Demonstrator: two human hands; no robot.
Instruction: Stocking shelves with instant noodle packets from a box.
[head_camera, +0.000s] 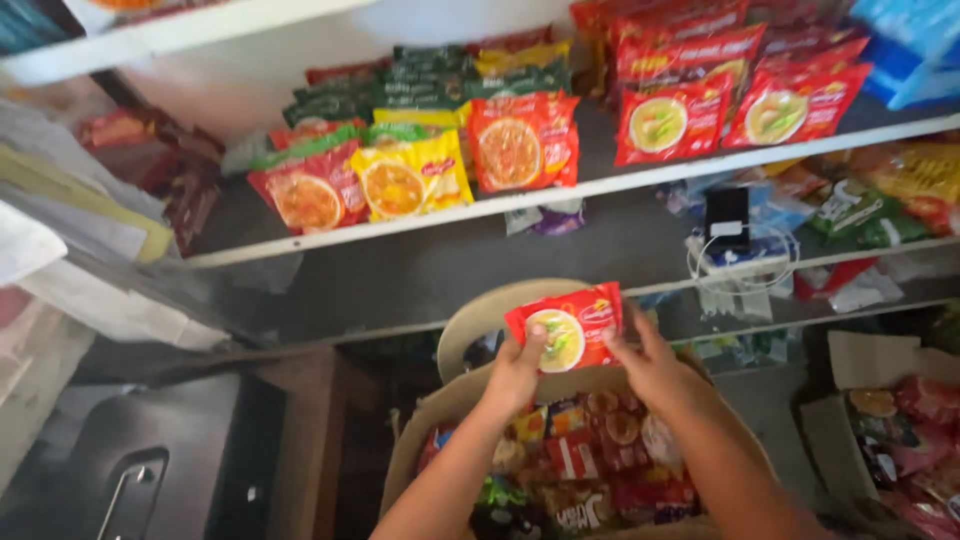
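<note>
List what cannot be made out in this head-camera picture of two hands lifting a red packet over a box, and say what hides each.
- Lower part of the cardboard box: cut off by the bottom edge.
- Back of the red packet: turned away; left hand and right hand cover its corners.
- Packets in the box: blurred, partly behind the arms.
- Top shelf contents: cut off by the upper edge.

White-edged shelves (600, 185) slanting across a pale wall (250, 70), grey shelf boards in shadow, soft daylight on the upper tier, a dark cabinet with a metal handle (125, 490) lower left, a wooden post (300, 440) beside it, stacked papers (80, 210) far left
</note>
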